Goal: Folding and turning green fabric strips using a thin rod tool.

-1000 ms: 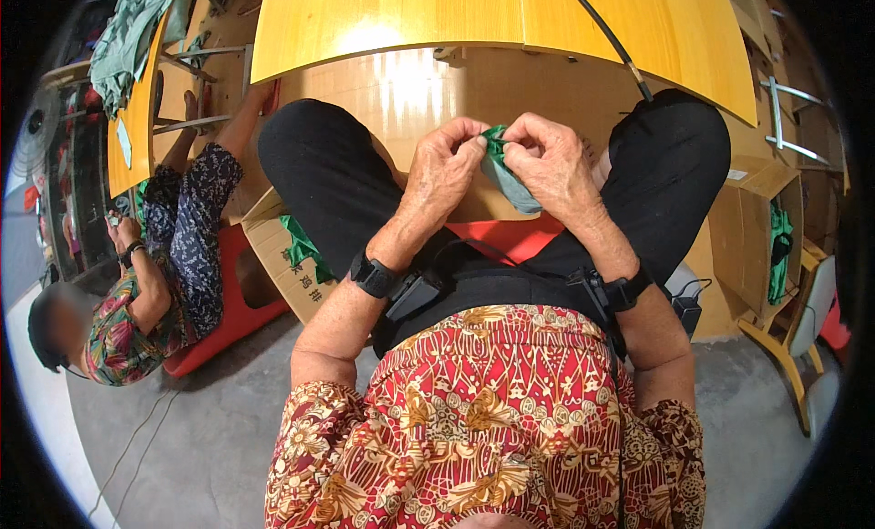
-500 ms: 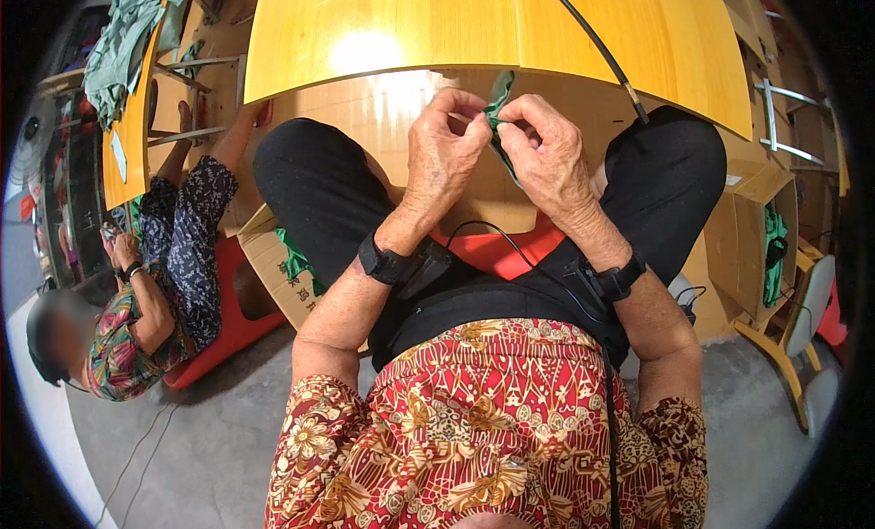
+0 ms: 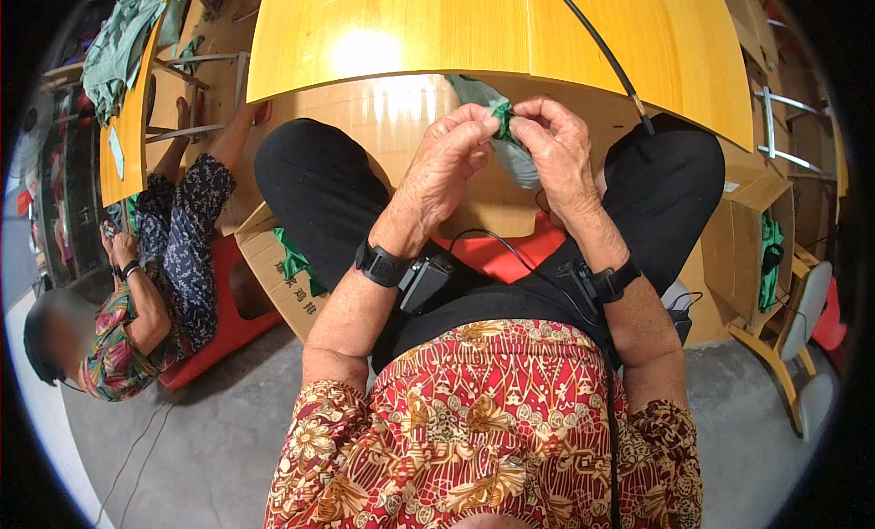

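Between my two hands is a piece of green cloth [image 3: 518,167], bunched into a brighter green gather at the fingertips. Its paler part spreads above my left fingers and hangs below the gather. My left hand [image 3: 447,155] pinches the gather from the left, thumb against forefinger. From the other side my right hand [image 3: 558,151] grips the same spot, also in a pinch. Both hands are over the gap between my knees, just in front of the table edge. The fingers hide the details of the fold.
A yellow wooden table [image 3: 392,37] lies ahead, with a black cable [image 3: 592,41] across it. Open cardboard boxes [image 3: 290,301] holding green cloth stand at both sides. To the left, another person [image 3: 137,315] sits on a red seat. A chair [image 3: 793,338] stands at right.
The cloth has turned and opened out, so more of its pale area shows on both sides of the gather. My hands have shifted slightly right and down, still pinching it.
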`<state>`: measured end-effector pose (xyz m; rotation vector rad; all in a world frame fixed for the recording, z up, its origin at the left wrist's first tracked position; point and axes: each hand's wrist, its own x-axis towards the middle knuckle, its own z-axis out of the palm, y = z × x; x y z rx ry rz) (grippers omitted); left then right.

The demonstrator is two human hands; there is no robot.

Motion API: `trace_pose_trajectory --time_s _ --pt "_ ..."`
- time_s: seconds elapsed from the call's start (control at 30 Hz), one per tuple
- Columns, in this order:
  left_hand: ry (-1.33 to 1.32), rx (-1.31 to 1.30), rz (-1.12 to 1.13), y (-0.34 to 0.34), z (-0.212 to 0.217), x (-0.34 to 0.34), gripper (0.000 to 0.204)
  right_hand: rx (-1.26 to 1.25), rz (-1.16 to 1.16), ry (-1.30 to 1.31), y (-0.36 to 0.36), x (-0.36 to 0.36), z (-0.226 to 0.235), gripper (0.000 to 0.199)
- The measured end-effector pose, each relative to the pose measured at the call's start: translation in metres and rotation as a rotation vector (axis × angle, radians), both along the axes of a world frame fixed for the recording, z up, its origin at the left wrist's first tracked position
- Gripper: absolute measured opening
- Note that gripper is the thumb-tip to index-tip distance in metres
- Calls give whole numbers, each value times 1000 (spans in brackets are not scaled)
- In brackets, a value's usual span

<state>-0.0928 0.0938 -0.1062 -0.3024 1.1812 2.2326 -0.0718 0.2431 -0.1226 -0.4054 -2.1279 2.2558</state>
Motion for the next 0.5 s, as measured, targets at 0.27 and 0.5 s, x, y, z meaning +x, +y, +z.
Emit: trace_pose_trajectory --time_s 0.27,0.5 --pt "276 -342 65 7 -8 6 12 -231 -14 22 -2 8 13 9" --pt "485 -586 145 4 -2 7 15 -236 43 99 0 5 11 11"
